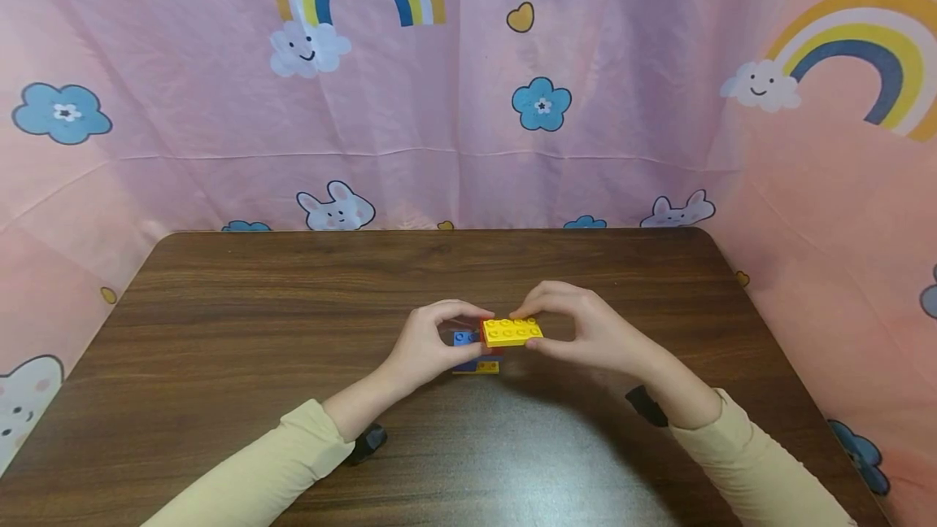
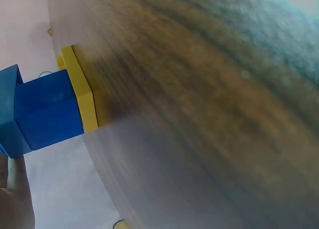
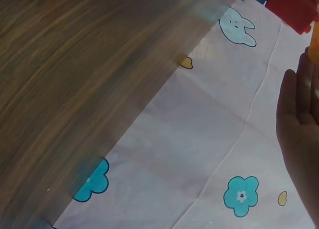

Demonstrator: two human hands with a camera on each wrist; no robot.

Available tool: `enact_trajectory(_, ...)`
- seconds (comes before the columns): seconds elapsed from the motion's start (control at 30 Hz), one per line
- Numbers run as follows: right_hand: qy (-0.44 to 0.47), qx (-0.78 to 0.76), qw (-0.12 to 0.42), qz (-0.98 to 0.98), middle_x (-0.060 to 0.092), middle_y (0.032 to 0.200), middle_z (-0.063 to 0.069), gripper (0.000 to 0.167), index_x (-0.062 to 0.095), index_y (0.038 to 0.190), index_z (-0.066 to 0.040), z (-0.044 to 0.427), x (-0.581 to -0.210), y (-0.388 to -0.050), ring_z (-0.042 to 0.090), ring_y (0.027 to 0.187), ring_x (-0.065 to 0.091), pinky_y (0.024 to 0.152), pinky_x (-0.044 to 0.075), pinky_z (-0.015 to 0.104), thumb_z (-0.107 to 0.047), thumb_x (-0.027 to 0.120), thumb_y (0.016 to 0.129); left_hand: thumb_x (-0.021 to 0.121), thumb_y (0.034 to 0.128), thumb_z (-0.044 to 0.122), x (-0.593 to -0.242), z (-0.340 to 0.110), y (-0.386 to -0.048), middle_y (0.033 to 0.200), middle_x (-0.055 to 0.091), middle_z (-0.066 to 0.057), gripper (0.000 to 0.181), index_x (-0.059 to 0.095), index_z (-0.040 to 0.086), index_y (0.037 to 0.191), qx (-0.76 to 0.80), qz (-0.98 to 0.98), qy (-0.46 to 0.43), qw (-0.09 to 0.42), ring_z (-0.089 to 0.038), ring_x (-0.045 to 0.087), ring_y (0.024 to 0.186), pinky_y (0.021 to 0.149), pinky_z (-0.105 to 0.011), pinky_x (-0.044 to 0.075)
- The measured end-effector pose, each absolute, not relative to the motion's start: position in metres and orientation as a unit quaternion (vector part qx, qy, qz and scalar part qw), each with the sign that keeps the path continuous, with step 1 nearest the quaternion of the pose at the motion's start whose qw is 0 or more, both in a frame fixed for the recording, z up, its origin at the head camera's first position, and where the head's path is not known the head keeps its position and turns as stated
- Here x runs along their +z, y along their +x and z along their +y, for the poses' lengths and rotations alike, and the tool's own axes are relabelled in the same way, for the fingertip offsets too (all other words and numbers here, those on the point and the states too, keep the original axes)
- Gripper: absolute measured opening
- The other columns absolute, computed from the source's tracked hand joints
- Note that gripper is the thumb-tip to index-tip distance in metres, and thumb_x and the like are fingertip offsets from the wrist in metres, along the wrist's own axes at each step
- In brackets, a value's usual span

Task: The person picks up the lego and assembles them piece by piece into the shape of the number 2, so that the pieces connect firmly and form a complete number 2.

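Observation:
A small stack of toy building bricks stands over the middle of the table, with a yellow brick point(image 1: 487, 367) at its base and blue bricks point(image 2: 47, 107) above. A red brick point(image 3: 294, 9) sits higher up, mostly covered by fingers in the head view. My left hand point(image 1: 433, 341) grips the upper stack from the left, thumb in front and fingers behind. At the top, a studded yellow brick point(image 1: 512, 333) juts out to the right. Its right end is pinched between the thumb and fingers of my right hand point(image 1: 586, 328). Whether it is fully seated on the red brick cannot be told.
The brown wood-grain table point(image 1: 256, 332) has rounded far corners. Behind it and along its sides hangs a pink curtain point(image 1: 410, 120) with printed rainbows, flowers and rabbits. A dark strap piece point(image 1: 368, 443) shows beneath the left wrist, another point(image 1: 647, 407) beneath the right.

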State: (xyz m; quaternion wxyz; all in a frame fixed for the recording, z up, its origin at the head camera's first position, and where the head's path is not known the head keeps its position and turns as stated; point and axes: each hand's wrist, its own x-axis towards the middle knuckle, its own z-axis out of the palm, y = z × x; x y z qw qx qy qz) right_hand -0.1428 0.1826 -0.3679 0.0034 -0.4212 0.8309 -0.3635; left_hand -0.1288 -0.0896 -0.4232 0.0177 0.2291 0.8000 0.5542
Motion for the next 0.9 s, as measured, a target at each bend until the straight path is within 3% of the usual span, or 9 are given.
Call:
enact_trajectory(0.27,-0.433,-0.365,-0.006,0.824,0.074,0.113,0.0,0.033,0.078,0.12,-0.013,0.171,-0.368,-0.144,0.016,0.106,0.069,0.094,0.061,0.045,-0.009,0.086,0.088,0.089,0.0847,0.006,-0.423,-0.089,-0.128,0.12,0.079,-0.009,0.039,0.078,0.009,0.122,0.556,0.796,0.239,0.005,-0.025,0.076,0.107,0.094,-0.032,0.064)
enact_trajectory(0.6,-0.439,-0.356,-0.019,0.825,0.074,0.113,-0.001,0.034,0.078,0.118,-0.012,0.157,-0.366,-0.144,0.016,0.107,0.069,0.096,0.061,0.036,-0.011,0.09,0.086,0.093,0.081,0.007,-0.424,-0.09,-0.13,0.12,0.08,-0.005,0.042,0.079,0.011,0.121,0.546,0.805,0.231,0.001,-0.024,0.073,0.114,0.096,-0.028,0.06)
enact_trajectory(0.9,-0.448,-0.367,-0.045,0.814,0.075,0.109,0.0,0.037,0.079,0.116,-0.011,0.149,-0.372,-0.148,0.015,0.102,0.07,0.092,0.062,0.037,-0.011,0.093,0.082,0.092,0.0829,0.013,-0.421,-0.09,-0.129,0.12,0.08,-0.005,0.04,0.079,0.011,0.121,0.536,0.815,0.222,0.001,-0.025,0.072,0.116,0.103,-0.039,0.055)
